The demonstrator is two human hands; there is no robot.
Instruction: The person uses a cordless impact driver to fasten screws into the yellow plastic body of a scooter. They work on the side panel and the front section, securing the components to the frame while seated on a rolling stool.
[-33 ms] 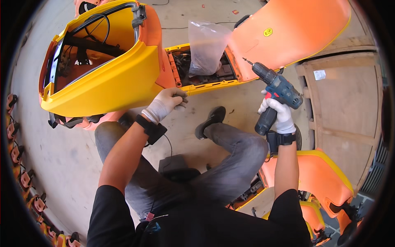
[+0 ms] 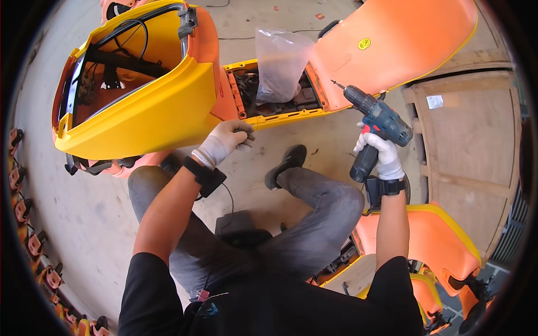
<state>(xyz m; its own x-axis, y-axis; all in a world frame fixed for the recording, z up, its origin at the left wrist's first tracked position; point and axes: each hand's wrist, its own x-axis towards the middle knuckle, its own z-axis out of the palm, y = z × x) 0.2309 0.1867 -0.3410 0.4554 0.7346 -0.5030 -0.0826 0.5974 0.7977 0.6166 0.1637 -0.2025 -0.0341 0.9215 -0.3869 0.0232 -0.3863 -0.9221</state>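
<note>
In my gloved right hand (image 2: 384,155) is a cordless drill (image 2: 386,122), its bit pointing up and left toward the orange rear panel (image 2: 392,45). My gloved left hand (image 2: 227,140) is closed, thumb against curled fingers, just below the edge of the yellow side panel (image 2: 145,115). Whatever its fingers may pinch is hidden or too small to name. Both panels belong to an orange-and-yellow scooter-like vehicle, its front part lying open with black cables inside. A clear plastic bag (image 2: 283,64) rests over the floor compartment (image 2: 249,89), which shows dark parts and wiring.
A wooden crate panel (image 2: 471,140) stands at the right. Another orange vehicle body (image 2: 417,232) lies behind my right arm. My black shoe (image 2: 287,165) is on the floor in front of me. Several more orange vehicles (image 2: 36,243) line the far left.
My right hand and the drill's grip have shifted very slightly to the right. My left hand looks nearly still, with its fingers closed as before.
</note>
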